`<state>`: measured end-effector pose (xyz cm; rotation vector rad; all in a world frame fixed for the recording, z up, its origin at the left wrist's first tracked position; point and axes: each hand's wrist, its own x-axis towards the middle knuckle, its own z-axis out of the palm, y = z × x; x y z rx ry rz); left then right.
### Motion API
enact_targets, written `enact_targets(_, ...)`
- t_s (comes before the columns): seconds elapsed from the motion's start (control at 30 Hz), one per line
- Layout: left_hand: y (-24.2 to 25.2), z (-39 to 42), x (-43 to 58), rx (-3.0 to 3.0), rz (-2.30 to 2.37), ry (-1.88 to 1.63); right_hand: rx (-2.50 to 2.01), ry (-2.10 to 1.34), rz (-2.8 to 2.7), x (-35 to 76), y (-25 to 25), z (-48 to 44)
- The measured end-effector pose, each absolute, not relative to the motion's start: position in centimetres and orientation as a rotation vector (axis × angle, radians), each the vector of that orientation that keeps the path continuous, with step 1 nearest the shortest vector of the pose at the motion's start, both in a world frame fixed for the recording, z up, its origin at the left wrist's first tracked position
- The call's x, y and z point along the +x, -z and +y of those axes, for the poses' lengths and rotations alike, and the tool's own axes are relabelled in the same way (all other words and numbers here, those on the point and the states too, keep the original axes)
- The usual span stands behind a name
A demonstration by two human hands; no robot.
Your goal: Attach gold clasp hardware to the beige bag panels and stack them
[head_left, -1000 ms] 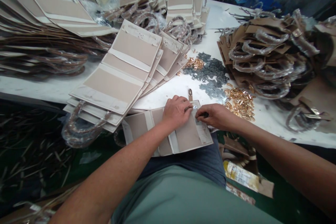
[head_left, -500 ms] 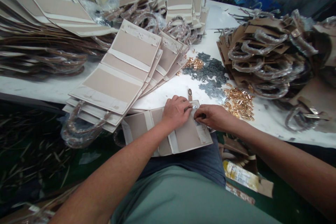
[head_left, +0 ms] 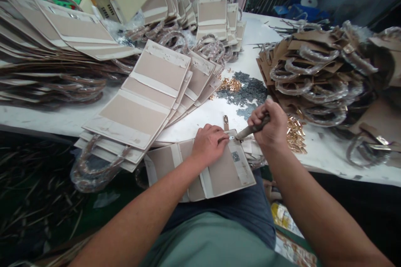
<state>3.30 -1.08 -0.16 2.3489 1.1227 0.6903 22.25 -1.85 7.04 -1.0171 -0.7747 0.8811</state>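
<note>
A beige bag panel lies open over the table edge and my lap. My left hand rests on its upper part, fingers curled and pressed together beside a small metal plate; whatever they pinch is too small to make out. My right hand is wrapped around a dark, tapered stick-like tool, slanting down to the left. The tool's tip touches or nearly touches the panel beside the plate. A dark square washer plate sits lower on the panel. A gold buckle on a strap sticks out beyond the panel's edge.
Fanned beige bag panels with plastic-wrapped handles lie left of my hands. Behind are dark metal plates and small gold fittings. More gold fittings lie right, near stacked brown bags. Another stack stands far left.
My right hand has lifted off the panel and now grips the stick-like tool, its tip lowered by the small metal plate. The dark square plate is uncovered. My left hand stays in place.
</note>
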Motion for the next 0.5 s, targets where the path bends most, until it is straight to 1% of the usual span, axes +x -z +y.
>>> enact_targets(0.13,0.4,-1.0,3.4,2.349,1.135,-0.679,-1.026,-0.883,-0.578,22.9,-4.8,-0.5)
enact_targets(0.27,0.7,-0.9,3.4,2.355,1.122,-0.691,-1.000,-0.876,-0.507,23.0,-4.6,-0.5)
enact_targets(0.5,0.6,-0.8,3.4,2.356,1.097,-0.676,-1.056,-0.794,-0.889,19.9,-5.2,-1.3)
